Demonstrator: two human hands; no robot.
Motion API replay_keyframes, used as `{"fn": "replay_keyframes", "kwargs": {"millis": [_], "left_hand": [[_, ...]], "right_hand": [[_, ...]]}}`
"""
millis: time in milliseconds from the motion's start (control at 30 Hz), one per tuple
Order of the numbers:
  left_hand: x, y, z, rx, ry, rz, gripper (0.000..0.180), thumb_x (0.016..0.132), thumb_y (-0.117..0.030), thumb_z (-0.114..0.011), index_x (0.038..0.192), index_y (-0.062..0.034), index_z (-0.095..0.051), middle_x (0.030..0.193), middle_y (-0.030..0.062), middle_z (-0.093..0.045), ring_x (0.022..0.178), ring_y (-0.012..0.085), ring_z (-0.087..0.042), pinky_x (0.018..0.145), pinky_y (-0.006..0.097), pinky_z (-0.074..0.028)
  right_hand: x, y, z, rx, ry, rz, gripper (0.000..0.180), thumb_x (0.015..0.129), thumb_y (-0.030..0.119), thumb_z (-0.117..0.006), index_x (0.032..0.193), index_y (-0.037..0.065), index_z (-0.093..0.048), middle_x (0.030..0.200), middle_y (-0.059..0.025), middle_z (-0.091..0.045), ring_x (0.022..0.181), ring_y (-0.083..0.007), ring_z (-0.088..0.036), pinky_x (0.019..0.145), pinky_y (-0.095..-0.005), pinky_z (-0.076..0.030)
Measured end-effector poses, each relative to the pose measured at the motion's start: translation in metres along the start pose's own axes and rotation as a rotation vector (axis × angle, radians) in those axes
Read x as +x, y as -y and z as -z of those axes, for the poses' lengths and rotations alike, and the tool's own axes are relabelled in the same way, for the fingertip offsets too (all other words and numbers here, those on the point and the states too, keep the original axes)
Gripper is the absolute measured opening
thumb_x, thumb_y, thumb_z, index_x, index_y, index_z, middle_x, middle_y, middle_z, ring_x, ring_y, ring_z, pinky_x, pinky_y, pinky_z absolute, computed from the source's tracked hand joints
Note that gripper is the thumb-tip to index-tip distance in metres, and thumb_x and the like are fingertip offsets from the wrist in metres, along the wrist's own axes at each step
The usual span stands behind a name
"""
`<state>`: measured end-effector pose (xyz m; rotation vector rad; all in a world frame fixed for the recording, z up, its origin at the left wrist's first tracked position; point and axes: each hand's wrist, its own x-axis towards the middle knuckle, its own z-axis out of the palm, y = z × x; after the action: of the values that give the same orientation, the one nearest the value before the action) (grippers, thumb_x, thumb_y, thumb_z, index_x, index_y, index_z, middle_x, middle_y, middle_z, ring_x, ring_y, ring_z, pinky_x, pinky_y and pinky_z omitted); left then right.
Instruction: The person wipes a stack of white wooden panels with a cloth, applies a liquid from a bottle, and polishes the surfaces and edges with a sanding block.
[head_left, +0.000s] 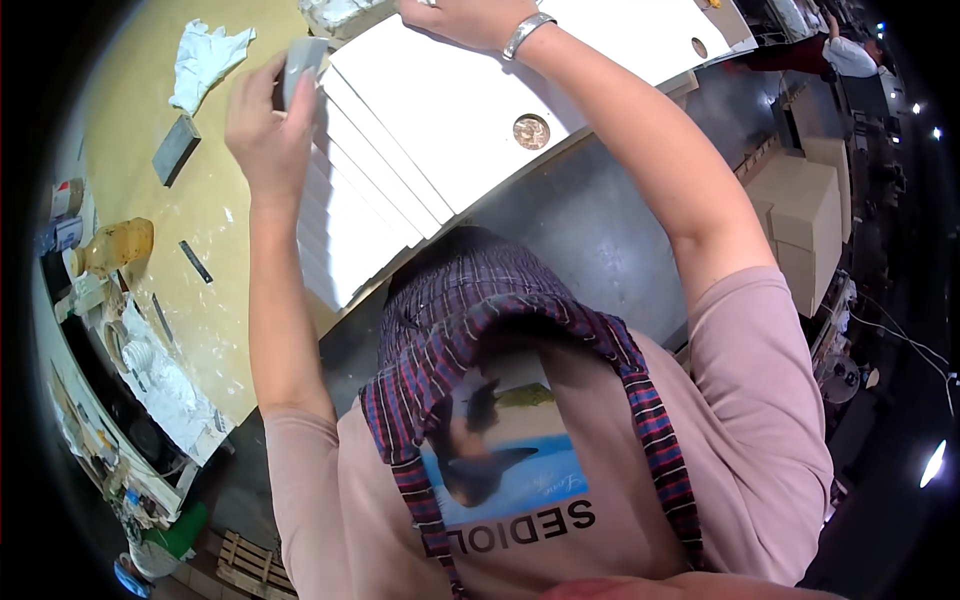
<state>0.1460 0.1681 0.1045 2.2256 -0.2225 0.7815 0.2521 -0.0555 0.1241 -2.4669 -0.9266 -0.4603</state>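
Where white panels (400,150) lie stacked — left hand (268,130) gripping grey block (300,68).

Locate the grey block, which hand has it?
Head view, upper left: the grey block is in the left hand, at the left edge of the stacked white panels.

The right hand (462,18), up at twelve o'clock, is cut off by the top edge, so its fingers can't be seen. The left hand (268,125) wraps a grey block (300,65), hiding most of it. The white boards (400,150) run off the top. At two o'clock a person (845,50) is too small to make out. Clutter (100,330) at nine o'clock blurs toward the rim.
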Motion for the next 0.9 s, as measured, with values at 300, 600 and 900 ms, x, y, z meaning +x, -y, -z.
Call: {"fn": "replay_keyframes", "kwargs": {"millis": [300,600,900], "left_hand": [[0.001,0.016,-0.005,0.045,0.094,0.002,0.024,0.08,-0.015,-0.072,0.099,-0.0009,-0.068,0.086,0.0111,-0.063,0.075,0.0263,-0.061,0.069,0.032,-0.05],[0.011,0.019,-0.001,-0.024,0.199,0.015,0.031,0.083,-0.02,-0.072,0.107,-0.0002,-0.069,0.089,0.0094,-0.065,0.077,0.0196,-0.062,0.071,0.031,-0.05],[-0.054,-0.017,0.015,-0.18,0.222,0.289,0.024,0.078,-0.014,-0.074,0.094,0.0023,-0.066,0.083,0.0088,-0.063,0.071,0.0158,-0.06,0.068,0.028,-0.05]], "right_hand": [[0.0,-0.001,0.003,-0.073,-0.01,-0.032,0.03,0.08,0.033,-0.061,0.072,0.005,-0.069,0.073,-0.0184,-0.066,0.073,-0.0358,-0.064,0.071,-0.0464,-0.051],[-0.001,-0.004,0.008,-0.131,0.016,-0.043,0.03,0.081,0.033,-0.061,0.071,0.005,-0.068,0.073,-0.0181,-0.066,0.072,-0.0361,-0.064,0.071,-0.0458,-0.051],[0.0,-0.007,0.005,-0.025,-0.061,-0.03,0.028,0.08,0.033,-0.061,0.074,0.007,-0.071,0.075,-0.0171,-0.067,0.074,-0.0341,-0.065,0.072,-0.0446,-0.051]]}}
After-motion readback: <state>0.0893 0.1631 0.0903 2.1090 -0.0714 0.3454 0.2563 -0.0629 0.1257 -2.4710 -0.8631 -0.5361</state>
